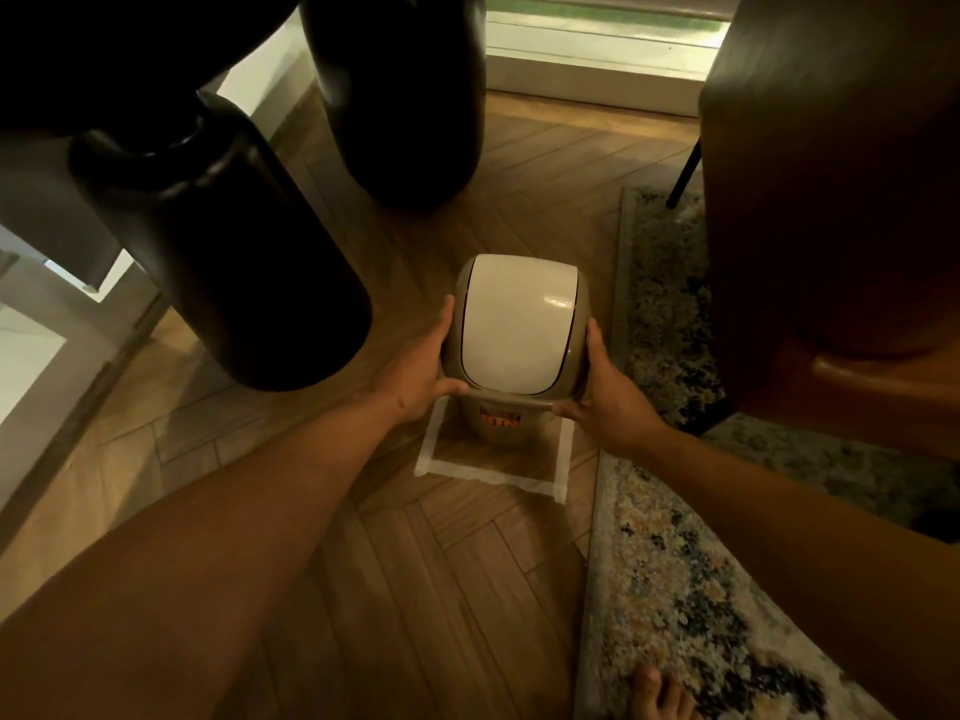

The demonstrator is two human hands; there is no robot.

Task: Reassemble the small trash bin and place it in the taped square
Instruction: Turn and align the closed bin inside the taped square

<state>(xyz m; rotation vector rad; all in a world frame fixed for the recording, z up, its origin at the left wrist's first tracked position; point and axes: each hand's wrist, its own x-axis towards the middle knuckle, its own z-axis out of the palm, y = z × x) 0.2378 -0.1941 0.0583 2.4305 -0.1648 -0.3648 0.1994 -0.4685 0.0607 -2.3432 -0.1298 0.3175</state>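
The small tan trash bin (491, 426) stands upright on the wooden floor inside the white taped square (493, 472). An orange label shows on its front. Its domed top with a cream swing lid (517, 324) sits on the bin body. My left hand (421, 368) grips the left side of the top, thumb on the front rim. My right hand (605, 394) grips the right side the same way. The far half of the taped square is hidden behind the bin.
Two thick black table legs (239, 252) stand to the left and behind the bin. A patterned rug (670, 579) lies along the right. A brown chair (831, 200) stands at the right. My bare toes (657, 693) show at the bottom edge.
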